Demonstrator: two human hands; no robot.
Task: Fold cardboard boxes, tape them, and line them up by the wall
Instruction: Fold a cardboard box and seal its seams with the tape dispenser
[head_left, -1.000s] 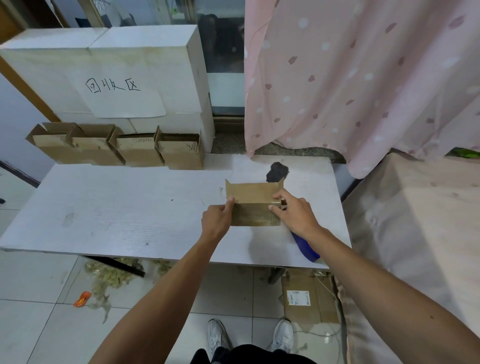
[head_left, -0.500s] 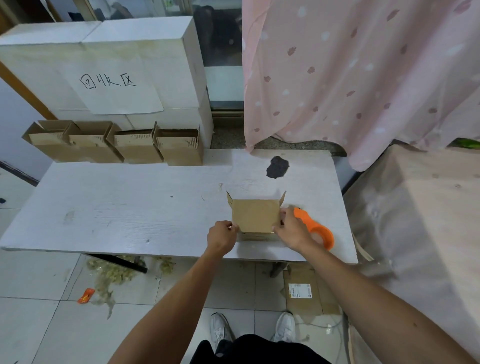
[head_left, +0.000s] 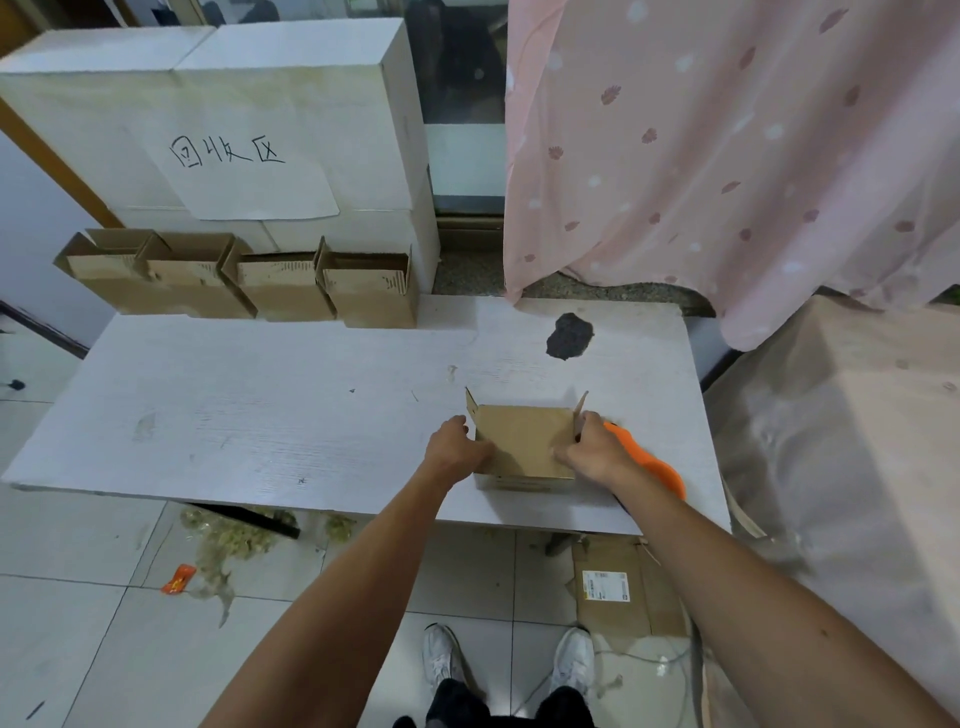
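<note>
Box in hand: a small brown cardboard box (head_left: 524, 441) sits on the white wood-grain table (head_left: 260, 415), close to the near edge and toward the right corner. A flat panel faces up, and two short flaps stand up at its far corners.
Left hand: the left hand (head_left: 457, 449) grips the box's left side, with the fingers curled in against the cardboard.
Right hand: the right hand (head_left: 592, 449) grips the right side. The thumb lies on the top panel and the fingers wrap round the edge.
Tape tool: an orange plastic tape dispenser (head_left: 654, 465) lies on the table just right of the box, partly hidden under the right wrist.
Row by the wall: four open brown cardboard boxes (head_left: 244, 280) stand side by side, touching, along the table's far edge toward the left corner. They back onto the large white cartons (head_left: 291, 104).
Sign: a white paper sheet (head_left: 234, 171) with handwritten characters is stuck on the cartons' front.
Table mark: a dark irregular patch (head_left: 569, 336) shows near the far edge, on the right half.
Curtain: a pink patterned curtain (head_left: 727, 156) hangs beyond the far right corner.
Floor: a flattened brown cardboard sheet (head_left: 618, 592) with a white label lies below the table's right end. An orange scrap (head_left: 178, 579) lies further left.
</note>
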